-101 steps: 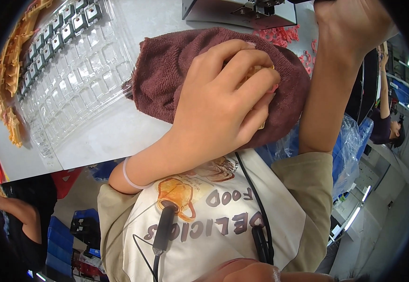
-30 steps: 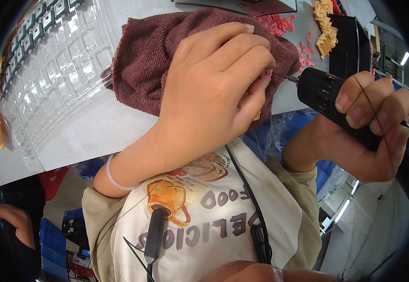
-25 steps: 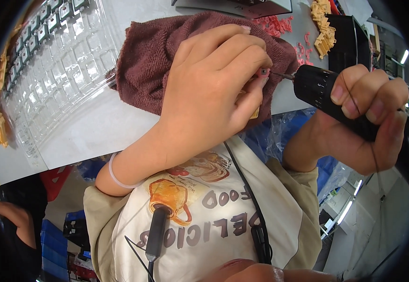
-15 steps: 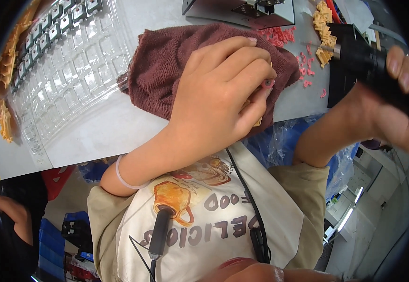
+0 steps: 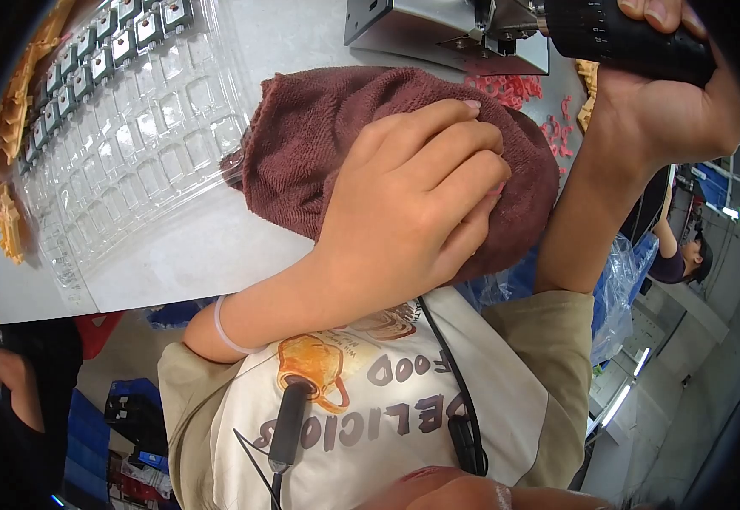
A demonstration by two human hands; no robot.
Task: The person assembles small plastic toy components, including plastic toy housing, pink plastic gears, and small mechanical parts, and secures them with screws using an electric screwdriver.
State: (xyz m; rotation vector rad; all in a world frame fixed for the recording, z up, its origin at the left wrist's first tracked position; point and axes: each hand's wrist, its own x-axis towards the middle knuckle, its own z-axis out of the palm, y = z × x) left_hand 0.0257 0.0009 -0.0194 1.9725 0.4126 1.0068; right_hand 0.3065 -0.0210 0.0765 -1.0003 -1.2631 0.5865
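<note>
My left hand (image 5: 412, 200) rests on a crumpled maroon towel (image 5: 289, 140). Its fingers are curled in and closed round something small, which they hide almost wholly; a speck of pink shows by the fingertips. In my right hand (image 5: 672, 115) is a black electric screwdriver (image 5: 621, 38), lying nearly level, with the fingers wrapped over its body. The screwdriver's metal front end is at the side of a grey metal box, apparently a screw feeder (image 5: 412, 32), at the far edge. Whether the bit touches the mechanism there, I cannot tell.
Small pink plastic parts (image 5: 508, 87) lie scattered beside the feeder. A clear blister tray (image 5: 145, 153) at left carries rows of black-and-white pieces (image 5: 91, 72). Yellow plastic parts (image 5: 8, 174) line the far left, with more yellow parts (image 5: 588, 85) at right. Blue plastic sheeting (image 5: 612, 289) hangs below the table.
My right hand has swung the screwdriver inward and away from me, from the right side to the feeder. My left hand has shifted slightly right and nearer, covering the yellow and pink bits seen before.
</note>
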